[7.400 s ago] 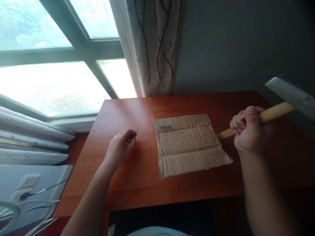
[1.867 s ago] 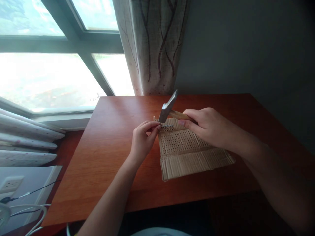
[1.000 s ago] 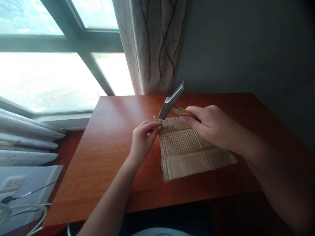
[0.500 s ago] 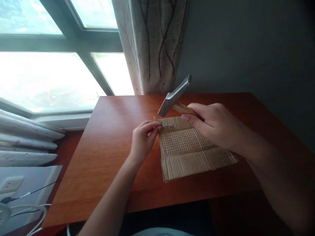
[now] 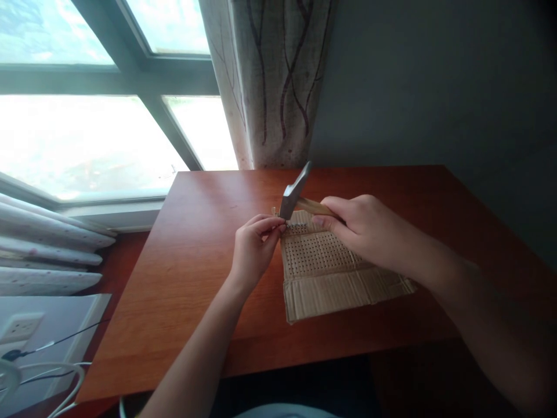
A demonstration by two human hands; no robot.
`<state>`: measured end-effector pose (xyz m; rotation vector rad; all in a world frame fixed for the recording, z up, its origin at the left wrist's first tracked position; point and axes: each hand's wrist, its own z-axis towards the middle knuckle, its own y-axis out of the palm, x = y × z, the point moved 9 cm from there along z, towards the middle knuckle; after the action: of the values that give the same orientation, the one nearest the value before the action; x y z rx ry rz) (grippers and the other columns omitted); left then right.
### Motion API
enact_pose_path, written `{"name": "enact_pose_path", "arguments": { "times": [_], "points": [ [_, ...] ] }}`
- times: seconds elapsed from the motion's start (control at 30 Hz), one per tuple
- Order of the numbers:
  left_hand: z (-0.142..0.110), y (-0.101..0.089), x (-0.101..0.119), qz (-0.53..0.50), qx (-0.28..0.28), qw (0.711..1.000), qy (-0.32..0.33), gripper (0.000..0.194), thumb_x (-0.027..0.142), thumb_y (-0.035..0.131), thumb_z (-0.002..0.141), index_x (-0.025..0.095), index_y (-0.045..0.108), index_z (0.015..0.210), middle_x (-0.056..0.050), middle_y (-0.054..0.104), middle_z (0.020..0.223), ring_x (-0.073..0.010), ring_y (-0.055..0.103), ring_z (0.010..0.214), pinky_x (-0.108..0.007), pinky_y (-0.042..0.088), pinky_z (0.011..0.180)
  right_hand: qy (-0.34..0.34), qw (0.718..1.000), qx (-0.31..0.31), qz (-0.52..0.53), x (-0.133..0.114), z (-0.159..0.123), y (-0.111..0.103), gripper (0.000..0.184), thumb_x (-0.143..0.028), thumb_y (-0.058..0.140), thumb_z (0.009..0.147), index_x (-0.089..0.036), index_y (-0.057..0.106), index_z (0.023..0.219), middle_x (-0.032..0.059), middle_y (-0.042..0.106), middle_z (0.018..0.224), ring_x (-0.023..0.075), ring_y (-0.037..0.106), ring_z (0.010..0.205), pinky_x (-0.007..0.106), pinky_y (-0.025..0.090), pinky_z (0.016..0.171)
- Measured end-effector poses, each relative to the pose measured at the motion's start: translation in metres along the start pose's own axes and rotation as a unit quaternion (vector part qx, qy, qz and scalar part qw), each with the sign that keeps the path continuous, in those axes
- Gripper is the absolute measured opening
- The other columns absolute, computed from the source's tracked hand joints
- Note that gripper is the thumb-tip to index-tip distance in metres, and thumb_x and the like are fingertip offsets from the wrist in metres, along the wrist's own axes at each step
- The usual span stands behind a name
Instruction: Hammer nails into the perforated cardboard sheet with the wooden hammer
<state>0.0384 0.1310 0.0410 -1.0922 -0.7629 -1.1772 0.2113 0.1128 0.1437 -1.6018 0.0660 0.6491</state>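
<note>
My right hand (image 5: 357, 226) is wrapped round the wooden handle of a hammer (image 5: 290, 197). The hammer's metal head is low, its striking face right at the fingertips of my left hand (image 5: 256, 244). Those fingertips pinch a small nail, mostly hidden now, at the upper left edge of a brown cardboard sheet (image 5: 331, 296). Beside the pinch, several short metal nails (image 5: 299, 226) stand in rows in the cardboard. Many small holes dot the sheet's middle band. My right hand and forearm cover part of its right side.
The cardboard lies on a reddish-brown wooden table (image 5: 183, 290). Behind the table hangs a patterned curtain (image 5: 278, 87), with a window (image 5: 87, 145) to the left. A wall socket (image 5: 21, 327) and white cables (image 5: 56, 371) are beyond the table's left edge.
Earlier, my hands were apart, the hammer raised at the right. Since then both came to the cardboard's upper left. In the last half second the hammer head dropped to my left fingertips.
</note>
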Motion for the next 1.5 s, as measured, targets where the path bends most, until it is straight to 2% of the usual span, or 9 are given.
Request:
{"name": "enact_pose_path", "arguments": {
  "times": [0.1, 0.27, 0.43, 0.57, 0.77, 0.93, 1.13, 1.5],
  "points": [
    [0.001, -0.001, -0.001, 0.001, 0.002, 1.000, -0.005, 0.010, 0.025, 0.070, 0.085, 0.019, 0.077, 0.088, -0.006, 0.074, 0.089, -0.0159, 0.067, 0.078, -0.026, 0.055, 0.068, 0.002, 1.000, -0.012, -0.005, 0.002, 0.001, 0.004, 0.035, -0.044, 0.047, 0.100, -0.022, 0.044, 0.073, -0.0034, 0.049, 0.061, 0.0118, 0.045, 0.055, 0.030, 0.028, 0.056],
    [0.001, -0.002, 0.001, 0.010, 0.002, 1.000, 0.004, 0.011, 0.027, 0.070, 0.086, 0.019, 0.077, 0.088, -0.006, 0.074, 0.088, -0.0165, 0.068, 0.078, -0.027, 0.055, 0.067, -0.008, 1.000, 0.025, 0.011, -0.002, -0.001, -0.008, 0.035, -0.042, 0.047, 0.100, -0.022, 0.042, 0.072, -0.0040, 0.048, 0.058, 0.0109, 0.043, 0.052, 0.029, 0.027, 0.055],
    [0.000, -0.002, 0.000, 0.008, 0.004, 1.000, -0.001, 0.011, 0.027, 0.070, 0.085, 0.019, 0.077, 0.087, -0.006, 0.075, 0.090, -0.0164, 0.068, 0.078, -0.026, 0.055, 0.068, 0.010, 1.000, -0.012, -0.011, 0.001, 0.000, 0.003, 0.033, -0.043, 0.048, 0.099, -0.022, 0.046, 0.073, -0.0032, 0.050, 0.061, 0.0120, 0.045, 0.055, 0.030, 0.027, 0.056],
    [0.000, -0.001, -0.007, -0.017, 0.002, 1.000, -0.019, 0.012, 0.028, 0.071, 0.085, 0.019, 0.077, 0.090, -0.006, 0.075, 0.090, -0.0170, 0.069, 0.080, -0.027, 0.055, 0.070, 0.019, 1.000, 0.003, 0.019, 0.005, -0.002, 0.001, 0.035, -0.044, 0.047, 0.100, -0.022, 0.044, 0.072, -0.0040, 0.048, 0.058, 0.0115, 0.045, 0.053, 0.029, 0.028, 0.055],
    [-0.001, -0.001, -0.014, -0.048, 0.006, 0.998, -0.045, 0.013, 0.029, 0.073, 0.083, 0.019, 0.077, 0.089, -0.006, 0.075, 0.087, -0.0166, 0.068, 0.077, -0.028, 0.056, 0.071, 0.045, 0.998, 0.041, 0.008, 0.022, -0.007, -0.008, 0.034, -0.038, 0.050, 0.099, -0.023, 0.042, 0.070, -0.0045, 0.047, 0.056, 0.0113, 0.044, 0.050, 0.030, 0.028, 0.054],
    [-0.002, 0.001, -0.016, -0.083, 0.008, 0.994, -0.068, 0.015, 0.030, 0.075, 0.080, 0.018, 0.077, 0.088, -0.006, 0.075, 0.086, -0.0168, 0.068, 0.077, -0.028, 0.057, 0.070, 0.076, 0.996, 0.047, 0.005, 0.041, -0.010, 0.000, 0.035, -0.039, 0.050, 0.099, -0.023, 0.042, 0.070, -0.0035, 0.049, 0.057, 0.0127, 0.047, 0.052, 0.030, 0.029, 0.054],
    [-0.004, 0.002, -0.018, -0.097, 0.000, 0.992, -0.081, 0.018, 0.030, 0.076, 0.080, 0.017, 0.077, 0.092, -0.007, 0.075, 0.089, -0.0166, 0.068, 0.078, -0.028, 0.057, 0.071, 0.086, 0.996, 0.023, -0.005, 0.051, -0.015, 0.011, 0.031, -0.038, 0.049, 0.099, -0.022, 0.049, 0.072, -0.0004, 0.058, 0.064, 0.0152, 0.055, 0.059, 0.030, 0.033, 0.058],
    [-0.007, 0.005, -0.019, -0.110, -0.021, 0.987, -0.116, 0.024, 0.029, 0.075, 0.080, 0.016, 0.076, 0.100, -0.005, 0.069, 0.083, -0.0126, 0.061, 0.073, -0.024, 0.051, 0.068, 0.137, 0.990, -0.004, -0.012, 0.069, -0.024, 0.023, 0.031, -0.040, 0.045, 0.100, -0.019, 0.067, 0.094, 0.0061, 0.071, 0.079, 0.0217, 0.066, 0.072, 0.032, 0.039, 0.063]
  ]
}}
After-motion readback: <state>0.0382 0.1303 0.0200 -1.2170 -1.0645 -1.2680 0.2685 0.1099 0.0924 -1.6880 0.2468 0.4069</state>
